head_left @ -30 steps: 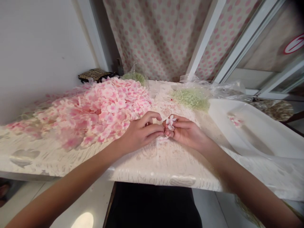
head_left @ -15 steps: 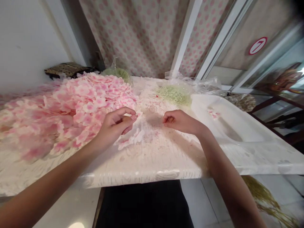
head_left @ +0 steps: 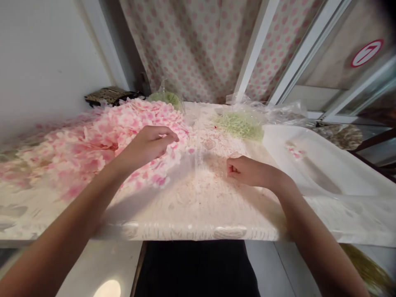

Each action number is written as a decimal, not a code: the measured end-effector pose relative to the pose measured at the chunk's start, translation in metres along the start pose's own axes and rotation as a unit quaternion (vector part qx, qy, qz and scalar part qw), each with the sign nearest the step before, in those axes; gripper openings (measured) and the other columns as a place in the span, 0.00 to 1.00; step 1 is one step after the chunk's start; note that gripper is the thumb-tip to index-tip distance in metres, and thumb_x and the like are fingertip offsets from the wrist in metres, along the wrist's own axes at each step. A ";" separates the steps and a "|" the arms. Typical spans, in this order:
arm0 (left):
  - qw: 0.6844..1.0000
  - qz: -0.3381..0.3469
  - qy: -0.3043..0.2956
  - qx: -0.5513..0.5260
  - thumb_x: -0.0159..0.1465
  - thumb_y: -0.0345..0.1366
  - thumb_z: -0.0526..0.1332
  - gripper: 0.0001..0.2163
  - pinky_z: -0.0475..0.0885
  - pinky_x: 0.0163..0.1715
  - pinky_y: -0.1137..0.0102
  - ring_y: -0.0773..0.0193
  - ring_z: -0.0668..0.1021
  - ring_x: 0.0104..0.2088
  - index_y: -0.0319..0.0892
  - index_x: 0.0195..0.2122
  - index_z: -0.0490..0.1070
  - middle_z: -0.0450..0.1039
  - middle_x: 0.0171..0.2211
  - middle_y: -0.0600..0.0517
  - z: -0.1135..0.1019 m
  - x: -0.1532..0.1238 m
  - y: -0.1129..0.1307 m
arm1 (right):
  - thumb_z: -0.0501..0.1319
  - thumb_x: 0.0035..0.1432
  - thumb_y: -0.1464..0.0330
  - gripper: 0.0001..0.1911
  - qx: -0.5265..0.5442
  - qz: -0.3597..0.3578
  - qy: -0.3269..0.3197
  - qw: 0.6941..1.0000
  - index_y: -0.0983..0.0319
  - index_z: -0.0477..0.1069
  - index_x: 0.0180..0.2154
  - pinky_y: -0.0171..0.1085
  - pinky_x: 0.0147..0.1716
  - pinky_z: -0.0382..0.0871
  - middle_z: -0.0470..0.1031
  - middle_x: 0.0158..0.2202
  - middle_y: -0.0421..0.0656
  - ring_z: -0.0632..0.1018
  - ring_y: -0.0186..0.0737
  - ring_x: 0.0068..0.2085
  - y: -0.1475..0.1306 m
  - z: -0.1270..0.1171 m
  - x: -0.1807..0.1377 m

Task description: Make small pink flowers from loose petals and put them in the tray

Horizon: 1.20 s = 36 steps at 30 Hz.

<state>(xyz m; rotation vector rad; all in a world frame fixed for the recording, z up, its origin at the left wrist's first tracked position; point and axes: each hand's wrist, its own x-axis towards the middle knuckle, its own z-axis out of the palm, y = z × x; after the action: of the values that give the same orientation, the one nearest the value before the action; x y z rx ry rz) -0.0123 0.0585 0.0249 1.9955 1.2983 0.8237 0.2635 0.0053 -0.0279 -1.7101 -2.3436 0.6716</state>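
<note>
Just under left hand (head_left: 149,145), blurred petals (head_left: 93,142)

Polka-dot curtain (head_left: 198,49), green stems (head_left: 239,126)

Two arms in shot, and both are bare all the way. The left forearm (head_left: 71,231) comes into view uncovered right to the frame's corner, slim and smooth, narrowing to a fine wrist. The right forearm (head_left: 312,243), same story: bare from wrist to frame edge, slender, evenly tapered. Up at the ends, the left grip (head_left: 148,145) shows long, slim fingers with plain knuckles; the right grip (head_left: 247,171) looks small and just as bare. Nails are too blurred to judge. Low in the middle there's a black garment (head_left: 198,268), plain and dark, its cut impossible to tell from here.
</note>
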 end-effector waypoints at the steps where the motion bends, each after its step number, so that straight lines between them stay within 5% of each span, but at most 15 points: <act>1: 0.994 0.009 -0.019 0.104 0.56 0.37 0.57 0.08 0.57 0.18 0.75 0.71 0.65 0.17 0.41 0.29 0.73 0.67 0.20 0.53 -0.001 0.005 0.001 | 0.53 0.47 0.76 0.06 0.001 -0.004 0.002 1.000 0.61 0.61 0.22 0.34 0.22 0.50 0.65 0.24 0.39 0.63 0.31 0.23 0.000 0.000 0.001; 4: 0.953 0.027 -0.051 0.298 0.55 0.37 0.56 0.08 0.62 0.26 0.71 0.63 0.72 0.27 0.41 0.29 0.74 0.73 0.30 0.49 0.011 0.020 0.000 | 0.54 0.48 0.75 0.07 0.011 -0.026 -0.009 1.000 0.59 0.66 0.28 0.34 0.22 0.54 0.67 0.24 0.38 0.66 0.34 0.25 -0.002 -0.003 0.003; 9: 0.947 0.016 -0.061 0.314 0.55 0.42 0.58 0.12 0.63 0.30 0.67 0.56 0.74 0.30 0.38 0.28 0.73 0.73 0.25 0.46 0.047 0.040 -0.012 | 0.53 0.55 0.72 0.09 0.103 -0.118 0.019 0.987 0.58 0.71 0.33 0.36 0.32 0.64 0.74 0.32 0.39 0.73 0.38 0.33 -0.010 -0.011 0.003; 14: 0.966 0.000 -0.095 0.242 0.57 0.46 0.57 0.15 0.60 0.23 0.69 0.63 0.68 0.16 0.38 0.27 0.72 0.64 0.12 0.53 0.056 0.047 -0.031 | 0.56 0.54 0.72 0.05 0.224 -0.129 0.077 0.963 0.60 0.70 0.32 0.36 0.32 0.67 0.73 0.29 0.39 0.75 0.37 0.31 -0.018 -0.007 0.005; 18: 0.985 0.034 -0.081 0.149 0.56 0.43 0.58 0.12 0.60 0.23 0.73 0.66 0.70 0.22 0.38 0.28 0.71 0.69 0.21 0.52 0.053 0.043 -0.031 | 0.58 0.53 0.72 0.02 0.306 -0.126 0.138 0.934 0.61 0.70 0.30 0.37 0.33 0.68 0.72 0.28 0.39 0.75 0.37 0.31 -0.023 0.006 0.016; 23: 0.992 0.064 -0.104 0.026 0.56 0.38 0.59 0.08 0.58 0.20 0.77 0.71 0.67 0.20 0.37 0.30 0.72 0.68 0.21 0.54 0.057 0.028 -0.012 | 0.60 0.53 0.72 0.04 0.268 -0.190 0.255 0.910 0.58 0.71 0.28 0.40 0.46 0.64 0.72 0.36 0.40 0.72 0.40 0.45 -0.028 0.019 0.029; 27: 0.989 0.050 -0.132 -0.048 0.56 0.35 0.59 0.07 0.53 0.16 0.78 0.75 0.60 0.15 0.37 0.29 0.71 0.62 0.15 0.58 0.062 0.019 -0.004 | 0.61 0.53 0.71 0.03 0.273 -0.184 0.259 0.908 0.58 0.72 0.29 0.41 0.49 0.63 0.70 0.43 0.42 0.69 0.41 0.52 -0.030 0.022 0.031; 32: 0.982 0.026 -0.155 -0.107 0.56 0.38 0.61 0.08 0.51 0.13 0.78 0.77 0.58 0.13 0.37 0.29 0.70 0.59 0.14 0.60 0.064 0.017 -0.004 | 0.62 0.52 0.68 0.03 0.385 -0.141 0.217 0.886 0.61 0.70 0.29 0.39 0.40 0.68 0.74 0.33 0.41 0.75 0.38 0.37 -0.029 0.023 0.031; 36: 0.979 0.016 -0.160 -0.126 0.55 0.37 0.61 0.08 0.50 0.13 0.79 0.77 0.57 0.12 0.37 0.29 0.70 0.58 0.13 0.60 0.063 0.016 -0.003 | 0.63 0.52 0.65 0.06 0.387 -0.131 0.202 0.890 0.61 0.71 0.29 0.39 0.39 0.68 0.75 0.32 0.41 0.75 0.38 0.36 -0.029 0.023 0.030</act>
<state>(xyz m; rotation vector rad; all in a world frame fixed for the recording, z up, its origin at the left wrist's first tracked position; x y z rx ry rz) 0.0399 0.0649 -0.0136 1.8557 0.9317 0.6145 0.2193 0.0204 -0.0394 -1.0256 -1.6328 0.9193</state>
